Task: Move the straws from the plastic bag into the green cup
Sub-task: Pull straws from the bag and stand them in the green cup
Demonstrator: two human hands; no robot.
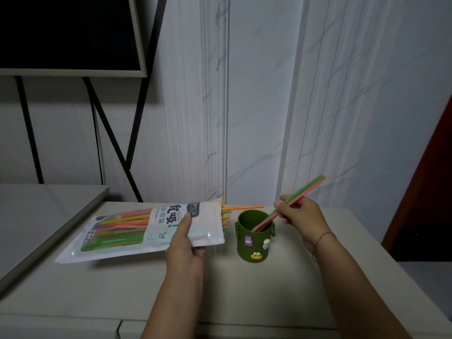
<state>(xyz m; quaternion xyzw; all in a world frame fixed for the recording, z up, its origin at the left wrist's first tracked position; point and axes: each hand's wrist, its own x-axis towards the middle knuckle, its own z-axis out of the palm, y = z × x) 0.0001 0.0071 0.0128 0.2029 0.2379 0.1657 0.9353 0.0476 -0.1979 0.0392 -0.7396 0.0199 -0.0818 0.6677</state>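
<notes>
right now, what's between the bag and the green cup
In the head view, straw ends poke out of the bag's open mouth toward the green cup; one orange straw reaches furthest. Under them the table is bare.

The plastic bag [151, 231] lies left of the cup [254, 237] on the table [122, 289].

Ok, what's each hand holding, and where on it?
Left hand grips the plastic bag near its open end; right hand pinches two straws mid-length.

The bag [137, 241] carries print: "Drink" in a small oval beside large Chinese characters, "Straw" next to smaller ones, and "亿品" on a dark tab near its open end.
</notes>
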